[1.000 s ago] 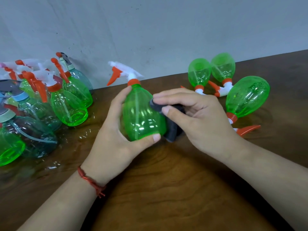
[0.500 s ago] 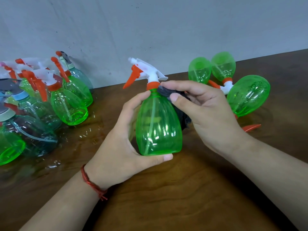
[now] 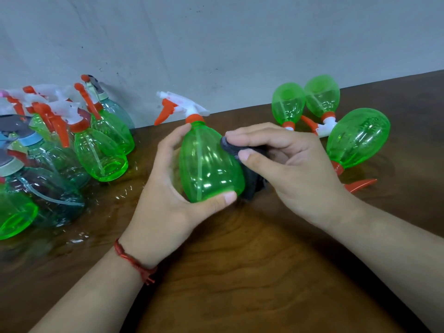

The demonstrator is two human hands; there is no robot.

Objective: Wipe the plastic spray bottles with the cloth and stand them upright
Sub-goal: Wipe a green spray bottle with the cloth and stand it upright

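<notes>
At nine o'clock on the glossy wooden table [image 3: 240, 272], a cluster of translucent green and teal plastic spray bottles [image 3: 101, 152] is stood upright. At centre, a ribbed pear-shaped green plastic spray bottle [image 3: 209, 164] is gripped round its belly by the left hand [image 3: 163, 200]. A dark grey cloth [image 3: 230, 147] is pinched against its shoulder by the right hand [image 3: 295, 169]. At two o'clock, three green bottles [image 3: 358, 138] are laid sideways.

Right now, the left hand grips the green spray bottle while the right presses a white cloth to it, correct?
The cloth is dark grey, not white, per the head view. Left hand gripping the green spray bottle and right hand pressing the cloth: correct.
</notes>
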